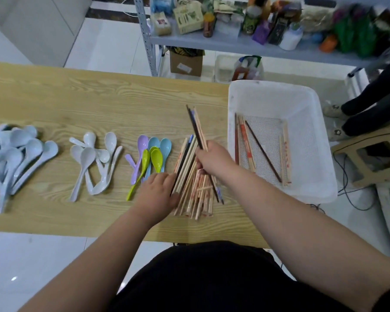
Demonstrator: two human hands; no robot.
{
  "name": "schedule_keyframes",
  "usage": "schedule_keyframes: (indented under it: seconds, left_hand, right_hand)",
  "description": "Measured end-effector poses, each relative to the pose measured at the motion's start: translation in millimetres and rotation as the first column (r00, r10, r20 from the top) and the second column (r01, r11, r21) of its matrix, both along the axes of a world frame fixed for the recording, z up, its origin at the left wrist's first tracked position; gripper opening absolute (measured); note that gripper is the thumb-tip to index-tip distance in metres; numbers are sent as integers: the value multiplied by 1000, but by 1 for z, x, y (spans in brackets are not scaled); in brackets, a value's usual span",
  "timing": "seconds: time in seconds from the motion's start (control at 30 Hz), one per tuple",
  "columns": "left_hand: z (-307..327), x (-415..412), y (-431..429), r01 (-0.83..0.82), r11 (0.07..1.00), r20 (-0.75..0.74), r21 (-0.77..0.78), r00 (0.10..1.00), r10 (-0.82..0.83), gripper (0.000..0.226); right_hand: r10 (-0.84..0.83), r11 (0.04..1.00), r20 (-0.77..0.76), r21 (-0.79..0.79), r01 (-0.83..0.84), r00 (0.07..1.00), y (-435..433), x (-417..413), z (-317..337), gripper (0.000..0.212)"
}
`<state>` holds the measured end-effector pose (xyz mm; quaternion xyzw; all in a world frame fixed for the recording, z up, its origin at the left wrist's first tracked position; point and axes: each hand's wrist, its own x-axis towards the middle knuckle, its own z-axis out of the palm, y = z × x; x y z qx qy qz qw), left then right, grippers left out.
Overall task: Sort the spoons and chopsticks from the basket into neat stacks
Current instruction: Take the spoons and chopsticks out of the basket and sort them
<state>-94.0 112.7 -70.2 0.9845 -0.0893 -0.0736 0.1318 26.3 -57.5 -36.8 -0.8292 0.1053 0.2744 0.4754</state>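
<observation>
Several chopsticks (195, 127) stick up out of our right hand (212, 161), and the grip is tight: fingers curled round a thin bunch, at least one dark stick among pale wooden ones, tips pointing away from us. That hand hovers right over the chopstick pile (194, 185) on the desk (77, 97), just left of the basket (273, 95).

Our left hand (160, 190) lies at the near left edge of the pile, its grip loose, fingers against the sticks and the thumb tucked by their near ends. The pile itself is mostly pale wood with red print, a few dark and blue ones mixed in, fanned a little at the near end.

Over in the white basket, at the right end of the desk, a few leftover sticks (250, 149) lie on the mesh floor: some pale, a couple reddish, one dark one lying slantwise.

Left of the pile we have the coloured spoons (153, 154), purple, blue and green, bowls away from us. Further left sits a loose cluster of white spoons (92, 158), and at the far left edge a bigger heap of pale blue spoons (16, 154).

Beyond the desk, a metal shelf (234, 43) is crowded with packets and bottles, with a cardboard box (186, 63) under it. Someone's dark-clad legs (369, 100) show at the right.
</observation>
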Motion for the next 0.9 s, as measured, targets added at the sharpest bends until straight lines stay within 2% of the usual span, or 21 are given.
schedule_keyframes:
  seconds: [0.1, 0.17, 0.23, 0.4, 0.53, 0.6, 0.7, 0.8, 0.9]
  left_hand:
    - [-3, -13, 13, -32, 999, -46, 7, 998, 32, 46]
    - [-4, -22, 19, -44, 999, -64, 2, 997, 44, 45]
    - [-4, -30, 24, -43, 999, -55, -11, 998, 43, 43]
    - [-5, -40, 32, -49, 999, -36, -1, 998, 49, 47]
    - [-9, -36, 27, -48, 999, -86, 14, 995, 49, 52]
    - [-11, -29, 22, -38, 999, -116, 9, 993, 38, 53]
    - [-14, -18, 8, -43, 999, -115, -27, 993, 40, 50]
    - [-21, -9, -17, -46, 995, -191, -91, 981, 28, 51]
    - [-29, 3, -52, 51, 987, -229, -151, 970, -85, 52]
  right_hand:
    - [-35, 994, -133, -103, 22, 991, 20, -17, -32, 19]
    - [26, 962, -129, -268, -60, 991, 21, -19, -46, 30]
    - [77, 925, -121, -363, -116, 990, 18, -17, -54, 41]
    - [165, 900, -38, -403, -166, 986, 16, -15, -57, 35]
    - [301, 859, -3, -433, -273, 954, 13, -17, -48, 42]
    - [443, 808, 29, -446, -385, 896, 6, -19, -38, 47]
    - [654, 697, 129, -487, -526, 746, -12, -23, -18, 44]
    - [717, 662, 228, -518, -542, 658, -38, -25, -1, 37]
    - [726, 665, 322, -551, -503, 607, -68, -26, 12, 34]
